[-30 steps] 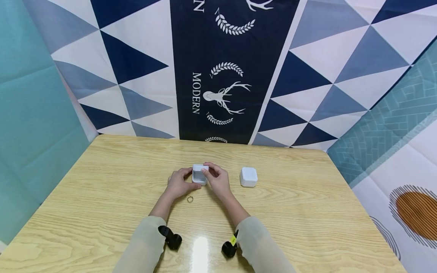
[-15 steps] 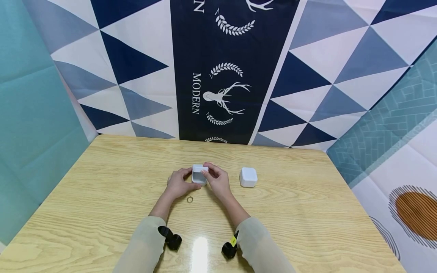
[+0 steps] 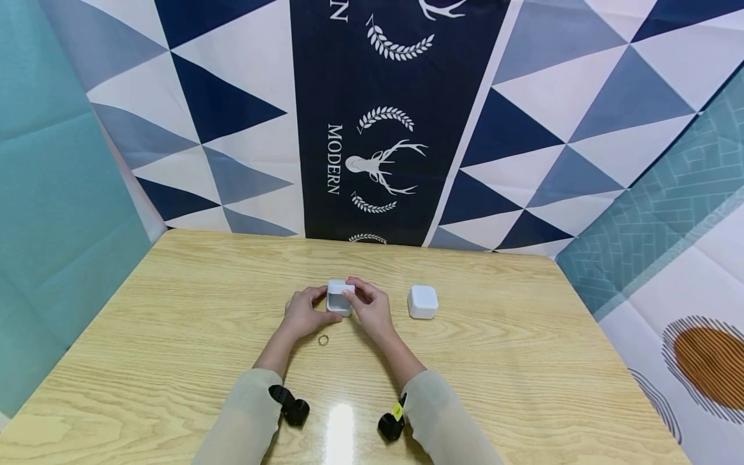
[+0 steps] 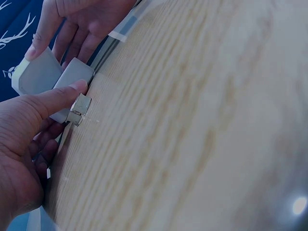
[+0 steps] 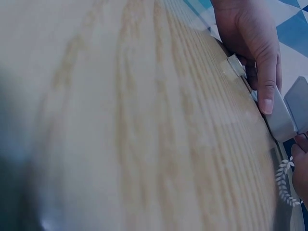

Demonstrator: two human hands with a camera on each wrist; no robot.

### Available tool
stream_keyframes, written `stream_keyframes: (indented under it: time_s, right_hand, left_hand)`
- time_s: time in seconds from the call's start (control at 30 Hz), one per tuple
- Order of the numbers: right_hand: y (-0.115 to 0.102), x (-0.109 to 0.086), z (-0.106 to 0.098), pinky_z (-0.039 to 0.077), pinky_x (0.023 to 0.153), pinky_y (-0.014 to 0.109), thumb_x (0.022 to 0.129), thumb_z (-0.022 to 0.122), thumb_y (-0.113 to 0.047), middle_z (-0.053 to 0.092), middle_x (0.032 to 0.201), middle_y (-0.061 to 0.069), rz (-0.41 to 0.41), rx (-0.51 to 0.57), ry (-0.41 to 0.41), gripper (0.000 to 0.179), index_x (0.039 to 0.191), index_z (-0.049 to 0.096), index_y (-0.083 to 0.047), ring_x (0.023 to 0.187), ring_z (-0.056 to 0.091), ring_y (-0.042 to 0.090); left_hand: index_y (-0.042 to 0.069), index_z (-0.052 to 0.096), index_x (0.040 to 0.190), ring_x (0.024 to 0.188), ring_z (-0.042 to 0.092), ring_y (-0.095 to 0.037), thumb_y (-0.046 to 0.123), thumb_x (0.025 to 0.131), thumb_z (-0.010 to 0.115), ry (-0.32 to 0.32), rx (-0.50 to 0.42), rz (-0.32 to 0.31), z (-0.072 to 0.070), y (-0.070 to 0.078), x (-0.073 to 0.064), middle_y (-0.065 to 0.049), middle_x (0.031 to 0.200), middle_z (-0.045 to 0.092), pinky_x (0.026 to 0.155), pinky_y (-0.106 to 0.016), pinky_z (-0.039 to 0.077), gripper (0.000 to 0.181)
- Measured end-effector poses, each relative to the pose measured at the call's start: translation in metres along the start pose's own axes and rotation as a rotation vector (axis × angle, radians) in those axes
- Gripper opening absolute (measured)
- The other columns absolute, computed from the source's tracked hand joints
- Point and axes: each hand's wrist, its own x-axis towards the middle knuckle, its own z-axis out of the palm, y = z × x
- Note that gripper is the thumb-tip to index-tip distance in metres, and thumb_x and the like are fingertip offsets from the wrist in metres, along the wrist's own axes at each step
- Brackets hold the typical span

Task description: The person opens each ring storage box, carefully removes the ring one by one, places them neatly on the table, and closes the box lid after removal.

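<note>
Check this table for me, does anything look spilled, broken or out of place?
Nothing looks spilled or broken. Perhaps slightly out of place is the ring, lying loose on the table rather than inside the open box.

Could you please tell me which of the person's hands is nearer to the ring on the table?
The left hand: it is just beyond the ring, holding the open white box. The right hand is farther off, beyond the ring and to its right, at the box's lid.
</note>
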Motion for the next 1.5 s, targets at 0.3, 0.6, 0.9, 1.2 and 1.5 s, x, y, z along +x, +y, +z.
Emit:
stream_keyframes:
  time_s: [0.3,0.6,0.9,1.2,1.5]
  right_hand:
    - [0.0,0.0003,-0.0004,0.04,0.104,0.038,0.087,0.063,-0.003,0.057,0.127,0.023,0.018,-0.023,-0.003,0.029,0.113,0.062,0.01,0.125,0.05,0.03]
    - [-0.0002,0.0001,-0.0005,0.041,0.102,0.037,0.086,0.063,-0.001,0.057,0.127,0.023,0.021,-0.002,-0.001,0.029,0.113,0.061,0.011,0.125,0.05,0.031]
    - [-0.0001,-0.0008,-0.0011,0.041,0.103,0.037,0.086,0.064,-0.002,0.057,0.128,0.022,0.029,0.004,-0.005,0.029,0.113,0.062,0.009,0.125,0.05,0.029]
    - [-0.0007,-0.0016,-0.0007,0.043,0.1,0.034,0.087,0.063,-0.001,0.057,0.128,0.023,0.014,-0.009,0.0,0.029,0.113,0.062,0.011,0.123,0.051,0.031]
    - [0.0017,-0.0005,-0.0006,0.043,0.1,0.032,0.086,0.064,-0.001,0.057,0.128,0.023,0.014,0.002,-0.002,0.029,0.113,0.062,0.011,0.125,0.051,0.03]
  left_hand:
    - [0.012,0.05,0.136,0.123,0.042,-0.031,0.037,0.072,0.08,-0.009,0.0,-0.004,0.0003,-0.0003,-0.0006,-0.009,0.133,0.055,0.099,-0.047,0.028,0.075]
    - [0.013,0.051,0.136,0.121,0.043,-0.03,0.038,0.071,0.08,-0.01,-0.005,-0.003,0.0005,-0.0014,0.0006,-0.007,0.132,0.056,0.098,-0.046,0.028,0.075]
    - [0.013,0.051,0.135,0.121,0.042,-0.03,0.037,0.071,0.08,-0.007,-0.005,-0.007,0.0008,-0.0016,0.0002,-0.008,0.132,0.055,0.099,-0.046,0.028,0.075]
    - [0.013,0.051,0.136,0.121,0.043,-0.03,0.036,0.071,0.08,-0.005,-0.006,-0.007,0.0005,0.0001,-0.0009,-0.008,0.132,0.056,0.099,-0.046,0.028,0.075]
    - [0.013,0.05,0.136,0.125,0.041,-0.032,0.036,0.072,0.08,-0.005,-0.018,-0.001,-0.0001,-0.0002,-0.0011,-0.008,0.133,0.055,0.1,-0.047,0.027,0.074]
